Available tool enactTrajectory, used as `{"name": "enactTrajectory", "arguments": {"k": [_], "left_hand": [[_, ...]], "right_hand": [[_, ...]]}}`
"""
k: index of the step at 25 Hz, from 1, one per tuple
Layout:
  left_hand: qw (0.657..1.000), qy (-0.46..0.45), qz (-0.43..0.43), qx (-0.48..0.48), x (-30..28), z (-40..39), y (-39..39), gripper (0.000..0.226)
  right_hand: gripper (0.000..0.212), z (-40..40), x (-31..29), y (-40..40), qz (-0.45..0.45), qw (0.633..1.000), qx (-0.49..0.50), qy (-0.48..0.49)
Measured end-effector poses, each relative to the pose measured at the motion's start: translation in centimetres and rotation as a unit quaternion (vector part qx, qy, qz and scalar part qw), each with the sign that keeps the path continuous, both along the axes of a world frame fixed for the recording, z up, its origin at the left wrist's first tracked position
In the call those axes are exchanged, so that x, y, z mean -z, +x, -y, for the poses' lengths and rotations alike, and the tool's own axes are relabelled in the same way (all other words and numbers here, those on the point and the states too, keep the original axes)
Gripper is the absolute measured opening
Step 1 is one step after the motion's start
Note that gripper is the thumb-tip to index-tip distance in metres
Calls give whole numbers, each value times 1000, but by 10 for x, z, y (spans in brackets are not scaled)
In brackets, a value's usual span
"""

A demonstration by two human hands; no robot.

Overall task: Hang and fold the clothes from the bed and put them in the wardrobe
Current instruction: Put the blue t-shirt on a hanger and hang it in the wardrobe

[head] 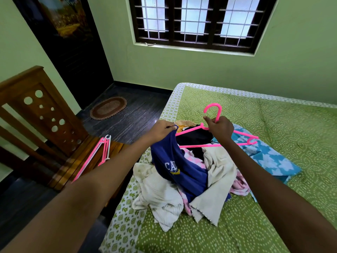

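A: Forearms fill the near field, both reaching over the bed [273,125]. Blue garment [175,161] lifted off the clothes pile [191,183], its lower part draped on the heap near the bed's left edge.

B: Hanger?

A: Pink hanger [215,136] held just beside the garment's raised edge, above the pile. Not yet inside the garment.

B: Risks, as judged?

A: Only a small bit of fabric is pinched, so the garment could slip when the hanger arm goes in. Its tail lies among white and pink pieces; lifting may drag those toward the bed edge and floor. The opening is hard to make out, so the hanger may enter a sleeve.

B: Grip, each side?

A: Left hand [162,130]: narrow pinch, fingertips closed on the garment's top edge. Right hand [220,128]: fingers curled round the hanger neck below the hook.

B: Elsewhere?

A: Spare hangers [104,150] on the wooden headboard [36,106] at left; wardrobe not identified with certainty.
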State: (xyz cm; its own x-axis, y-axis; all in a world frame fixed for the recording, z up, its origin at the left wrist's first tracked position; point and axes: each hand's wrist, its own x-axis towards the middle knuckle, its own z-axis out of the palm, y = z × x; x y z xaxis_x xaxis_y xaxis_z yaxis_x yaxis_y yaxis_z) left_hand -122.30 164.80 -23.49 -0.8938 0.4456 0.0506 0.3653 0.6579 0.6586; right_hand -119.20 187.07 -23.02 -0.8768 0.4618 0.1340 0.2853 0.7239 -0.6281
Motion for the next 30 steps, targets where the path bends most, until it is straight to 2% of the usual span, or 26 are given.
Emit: {"name": "enactTrajectory", "arguments": {"k": [3,6,7,8,9,11,12,13,14,15,16,17,18,21,23,25,26,27,28,30], "left_hand": [[998,-59,16,-27,8,-13,5,30],[991,5,57,-117,28,-22,9,35],[987,38,61,-146,33,-24,12,37],[980,67,63,-175,35,-25,17,40],[973,94,70,-201,34,-25,21,43],[962,117,73,-237,29,-19,26,50],[959,121,72,-245,29,-13,27,52],[957,132,72,-248,30,-7,26,53],[954,151,74,-247,31,-1,25,53],[951,165,78,-248,34,3,25,52],[947,176,83,-254,35,7,26,52],[944,186,91,-258,35,9,28,52],[943,192,90,-256,34,11,28,52],[956,178,75,-219,30,19,29,55],[963,173,67,-195,29,25,27,56],[960,195,68,-190,28,30,25,60],[957,210,67,-187,29,32,23,68],[957,213,60,-186,30,36,20,74],[958,213,45,-185,32,39,15,74],[958,212,18,-191,32,44,7,65]], "right_hand": [[55,11,-8,0,8,1000,-2,8],[53,21,-14,-4,36,998,-6,42],[49,23,-15,-4,29,995,-5,93],[43,24,-12,-4,-29,987,-7,159],[35,27,-9,2,-126,973,-21,193],[18,41,5,32,-300,933,-143,140],[17,50,25,50,-294,923,-227,102],[20,59,48,67,-224,929,-285,77],[22,65,73,74,-114,942,-311,49],[20,67,100,68,-11,960,-279,3],[18,68,117,55,79,969,-216,-86],[23,67,129,37,145,959,-167,-176],[33,67,139,20,179,945,-156,-226],[55,88,134,-19,258,901,-291,-193],[50,101,124,-19,320,850,-403,-116],[30,98,123,-14,343,823,-452,-28],[22,90,131,-14,339,828,-446,2],[18,79,138,-12,325,846,-422,-8],[18,64,143,-9,293,876,-376,-79],[26,33,138,-5,167,924,-259,-226]]}}
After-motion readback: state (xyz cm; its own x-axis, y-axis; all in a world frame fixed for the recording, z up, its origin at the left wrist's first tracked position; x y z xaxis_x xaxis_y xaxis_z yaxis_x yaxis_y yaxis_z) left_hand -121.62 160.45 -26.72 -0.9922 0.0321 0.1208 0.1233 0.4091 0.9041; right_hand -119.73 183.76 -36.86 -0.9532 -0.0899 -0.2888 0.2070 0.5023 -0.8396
